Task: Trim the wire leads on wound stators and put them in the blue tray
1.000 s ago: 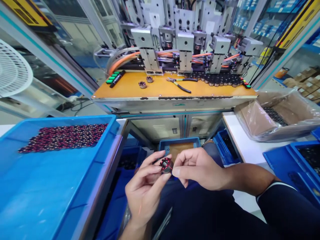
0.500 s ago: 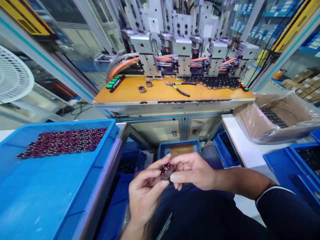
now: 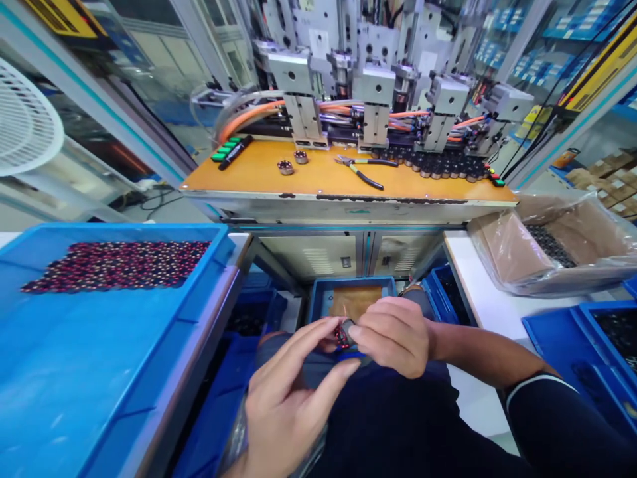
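In front of my body, my right hand (image 3: 393, 337) pinches a small dark ring-shaped metal part (image 3: 344, 334) that looks like a motor stator, with red spots on its face. The part is tilted, its red-dotted face turned toward my left hand (image 3: 293, 392). That left hand is open, thumb and fingers spread apart on the left side of the part. Its fingertips lie close to the part's upper edge; whether they touch it I cannot tell. My right fingers cover some of the part.
A blue tray (image 3: 124, 358) on the left holds rows of red-and-black ring parts (image 3: 124, 265). On the orange machine table (image 3: 249, 179) lie pliers (image 3: 365, 174), two loose ring parts (image 3: 292, 162) and several dark ones (image 3: 448, 164). At right stands a plastic-lined cardboard box (image 3: 512, 249).
The left thumb and fingers have opened away from the ring-shaped part. My right hand now grips it with curled fingers, and the part has turned. The view has shifted slightly.
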{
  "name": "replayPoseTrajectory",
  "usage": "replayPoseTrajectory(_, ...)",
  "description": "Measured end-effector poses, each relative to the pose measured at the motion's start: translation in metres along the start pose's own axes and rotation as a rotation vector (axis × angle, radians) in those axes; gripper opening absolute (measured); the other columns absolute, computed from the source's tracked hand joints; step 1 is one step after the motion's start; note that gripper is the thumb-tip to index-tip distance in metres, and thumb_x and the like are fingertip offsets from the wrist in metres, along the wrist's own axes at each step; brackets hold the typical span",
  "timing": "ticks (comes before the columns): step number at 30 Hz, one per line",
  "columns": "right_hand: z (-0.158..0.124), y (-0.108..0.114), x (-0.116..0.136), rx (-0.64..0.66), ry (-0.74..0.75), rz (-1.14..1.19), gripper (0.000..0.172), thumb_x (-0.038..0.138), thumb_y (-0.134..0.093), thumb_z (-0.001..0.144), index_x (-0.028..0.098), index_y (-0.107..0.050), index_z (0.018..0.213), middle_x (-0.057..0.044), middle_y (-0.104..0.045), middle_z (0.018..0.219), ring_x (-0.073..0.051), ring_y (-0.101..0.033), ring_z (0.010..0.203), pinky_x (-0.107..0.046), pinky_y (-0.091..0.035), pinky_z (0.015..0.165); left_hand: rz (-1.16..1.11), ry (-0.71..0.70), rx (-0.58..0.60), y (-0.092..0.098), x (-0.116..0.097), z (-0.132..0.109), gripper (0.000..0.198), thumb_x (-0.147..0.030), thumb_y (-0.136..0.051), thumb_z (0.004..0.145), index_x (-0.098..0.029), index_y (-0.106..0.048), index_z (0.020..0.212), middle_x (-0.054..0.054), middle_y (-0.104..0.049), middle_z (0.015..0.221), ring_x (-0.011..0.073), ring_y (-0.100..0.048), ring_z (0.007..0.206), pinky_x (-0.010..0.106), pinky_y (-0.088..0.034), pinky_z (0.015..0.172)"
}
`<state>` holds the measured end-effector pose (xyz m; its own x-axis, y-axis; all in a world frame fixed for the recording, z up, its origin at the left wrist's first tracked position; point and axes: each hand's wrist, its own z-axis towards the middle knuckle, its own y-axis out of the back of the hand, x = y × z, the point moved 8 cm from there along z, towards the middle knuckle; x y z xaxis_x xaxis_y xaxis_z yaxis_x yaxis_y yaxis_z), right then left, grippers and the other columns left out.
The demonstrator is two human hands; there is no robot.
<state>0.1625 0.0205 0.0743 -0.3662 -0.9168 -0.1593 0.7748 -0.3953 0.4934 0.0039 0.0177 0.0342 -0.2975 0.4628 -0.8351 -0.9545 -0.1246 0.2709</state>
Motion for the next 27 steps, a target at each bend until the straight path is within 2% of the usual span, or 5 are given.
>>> replayPoseTrajectory(3, 0.002, 0.002, 0.004, -0.037, -0.044, 0.064, 0.013, 0.01, -0.059, 0.088, 0.005, -0.065, 0.099, -0.009, -0.069, 0.08, -0.015, -0.063, 0.066, -0.027, -0.054, 0.056, -0.014, -0.018, 0.047, -0.005, -0.001, 0.01, 0.044, -0.012, -0.079, 0.078, -0.028, -0.071, 0.119, 0.0, -0.076, 0.111, 0.0159, -0.072, 0.089, 0.025, -0.057, 0.088)
replayPoseTrajectory(10, 0.0, 0.004, -0.013, -0.116, -0.509, 0.446, 0.019, 0.03, -0.063, 0.094, 0.012, -0.067, 0.095, -0.006, -0.067, 0.08, -0.009, -0.062, 0.065, -0.019, -0.051, 0.056, 0.019, -0.168, 0.103, -0.008, -0.014, 0.013, 0.049, -0.004, -0.076, 0.078, -0.024, -0.069, 0.122, 0.004, -0.074, 0.115, 0.0186, -0.07, 0.103, 0.029, -0.056, 0.095)
replayPoseTrajectory(18, -0.006, 0.002, -0.025, -0.112, -0.766, 0.611, 0.011, 0.018, -0.066, 0.092, 0.013, -0.069, 0.082, -0.004, -0.066, 0.072, -0.009, -0.056, 0.058, -0.021, -0.048, 0.055, -0.227, 0.22, 0.121, -0.012, 0.006, 0.009, 0.028, -0.011, -0.072, 0.085, -0.03, -0.074, 0.105, 0.0, -0.072, 0.115, 0.0122, -0.072, 0.091, 0.018, -0.061, 0.073)
replayPoseTrajectory(23, -0.024, 0.008, -0.035, -0.047, -0.877, 0.641, 0.011, 0.018, -0.068, 0.089, 0.014, -0.067, 0.078, -0.002, -0.065, 0.07, -0.009, -0.058, 0.059, -0.021, -0.047, 0.054, -0.179, 0.064, 0.082, -0.008, 0.0, 0.012, 0.031, -0.003, -0.071, 0.083, -0.025, -0.073, 0.105, 0.002, -0.072, 0.112, 0.0139, -0.07, 0.101, 0.017, -0.061, 0.075)
replayPoseTrajectory(27, -0.019, 0.041, -0.055, 0.011, -0.832, 0.515, 0.011, 0.021, -0.063, 0.094, 0.016, -0.066, 0.084, -0.002, -0.063, 0.073, -0.011, -0.058, 0.065, -0.023, -0.049, 0.057, -0.061, -0.088, 0.105, -0.002, -0.005, 0.013, 0.036, 0.002, -0.072, 0.081, -0.02, -0.071, 0.109, 0.006, -0.072, 0.113, 0.0168, -0.07, 0.104, 0.023, -0.06, 0.08)
